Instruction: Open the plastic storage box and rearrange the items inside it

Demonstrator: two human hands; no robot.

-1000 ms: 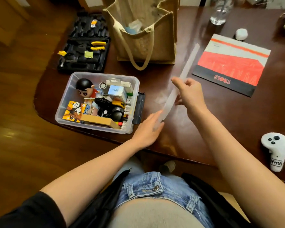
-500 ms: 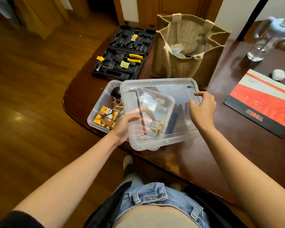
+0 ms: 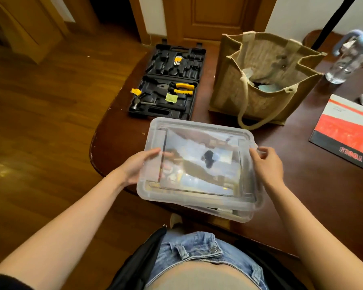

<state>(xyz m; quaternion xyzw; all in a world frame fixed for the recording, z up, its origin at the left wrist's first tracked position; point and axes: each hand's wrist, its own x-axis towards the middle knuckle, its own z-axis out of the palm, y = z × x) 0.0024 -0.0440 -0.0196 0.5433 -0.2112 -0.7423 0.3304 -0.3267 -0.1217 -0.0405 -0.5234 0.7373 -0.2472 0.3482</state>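
You hold the clear plastic lid (image 3: 199, 162) by its two short sides, over the storage box (image 3: 224, 213) at the near edge of the dark wooden desk (image 3: 302, 195). Your left hand (image 3: 137, 167) grips the lid's left rim, thumb on top and the fingers curled beneath, faintly visible through the plastic. Your right hand (image 3: 267, 164) pinches the right rim between thumb and curled fingers. The lid covers almost the whole box; only the box's near right corner and front wall show below it, and whether the lid sits fully seated on the rim cannot be told. Glare on the plastic blurs the items inside the box.

Beyond the box, an open black tool case (image 3: 168, 84) lies on the desk, with yellow-handled pliers (image 3: 182, 88) and a set of hex keys (image 3: 178, 60) in its moulded slots. A jute tote bag (image 3: 264, 80) stands to its right. Further right, a red, white and black booklet (image 3: 348, 128) lies flat, and a clear water bottle (image 3: 348, 59) stands near the far corner.
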